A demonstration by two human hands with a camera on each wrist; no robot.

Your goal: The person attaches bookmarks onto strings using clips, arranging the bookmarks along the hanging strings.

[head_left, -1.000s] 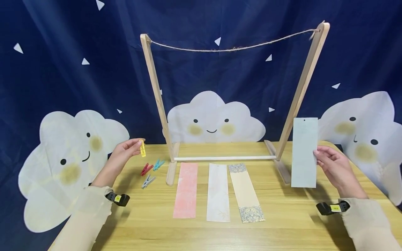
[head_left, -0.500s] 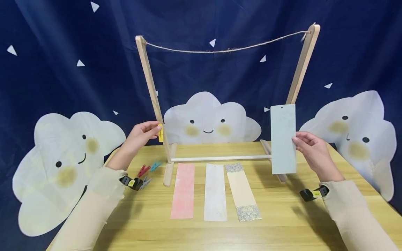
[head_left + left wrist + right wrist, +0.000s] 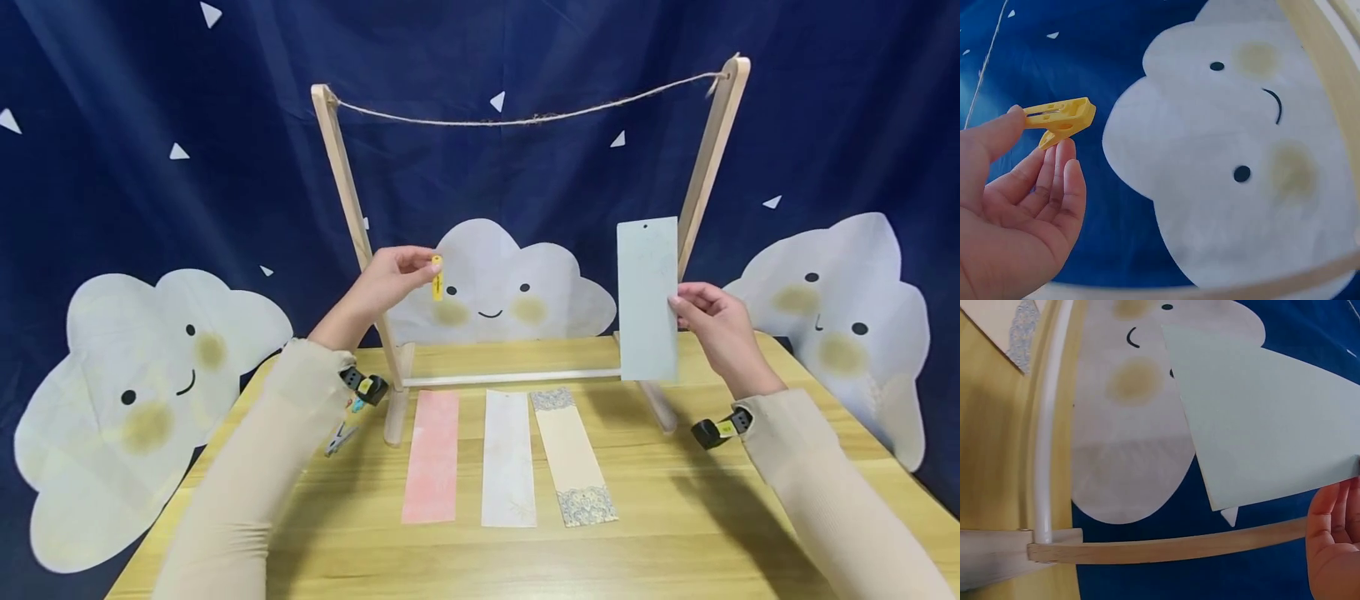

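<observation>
My left hand pinches a small yellow clothespin in front of the cloud backdrop. In the left wrist view the thumb presses one handle of the clothespin and the fingertips the other. A pale blue-green card with a small hole near its top edge hangs upright from my right hand, gripped by its right edge between thumb and fingers. Both hands are raised below a sagging twine line. The card overlaps the frame's right post in the head view.
A wooden frame with a left post and right post carries the twine; a white bar joins its feet. On the table lie a pink card, a white card, a lace-patterned card and partly hidden clothespins.
My left hand has moved up and right with the yellow clothespin, past the left post. My right hand has lifted the pale card and brought it left.
</observation>
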